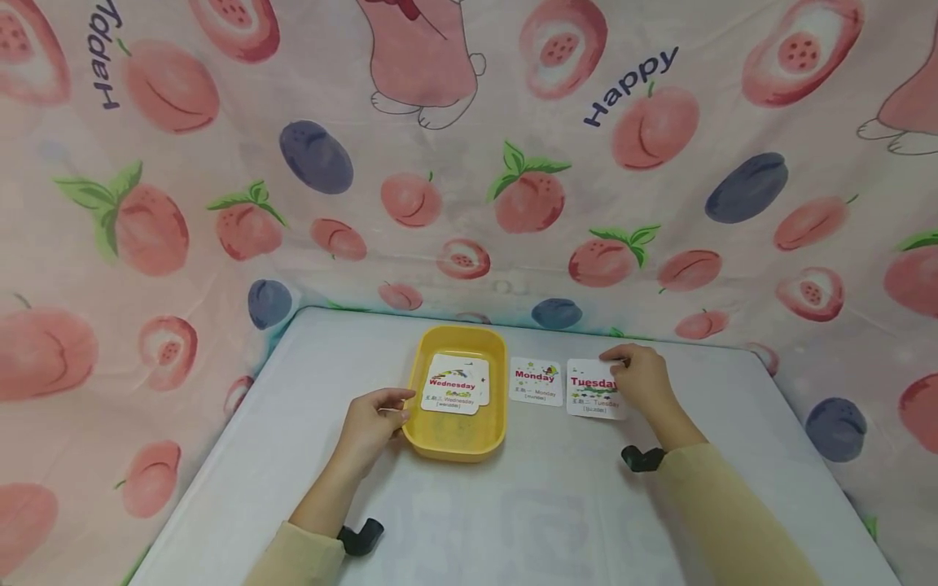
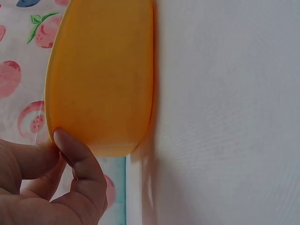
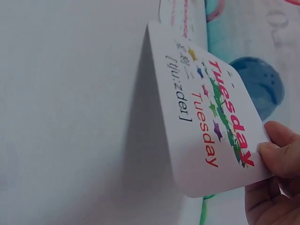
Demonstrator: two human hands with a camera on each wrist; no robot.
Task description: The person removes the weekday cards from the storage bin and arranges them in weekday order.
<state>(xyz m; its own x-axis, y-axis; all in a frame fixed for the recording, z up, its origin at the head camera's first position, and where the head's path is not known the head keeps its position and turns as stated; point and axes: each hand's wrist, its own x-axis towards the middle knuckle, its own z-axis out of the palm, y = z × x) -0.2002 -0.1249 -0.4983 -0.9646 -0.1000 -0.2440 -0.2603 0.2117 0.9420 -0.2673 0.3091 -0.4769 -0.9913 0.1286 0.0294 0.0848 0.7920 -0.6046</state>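
Observation:
My right hand (image 1: 645, 387) pinches the Tuesday card (image 1: 589, 389) by its right edge. In the right wrist view this card (image 3: 206, 117) tilts up off the white tabletop, casting a shadow. The Monday card (image 1: 536, 381) lies flat just left of it. At the left side of the yellow tray (image 1: 454, 435), my left hand (image 1: 372, 419) pinches the rim between thumb and fingers. The left wrist view shows the tray's outer wall (image 2: 103, 79) and that thumb and finger on its edge. Inside the tray the Wednesday card (image 1: 450, 384) overlaps at least one more card.
A white-covered table (image 1: 542, 513) carries everything. Behind it and at both sides hangs a pink fabric (image 1: 454, 163) printed with fruit and the word Happy. The tray stands toward the table's back edge, with the cards to its right.

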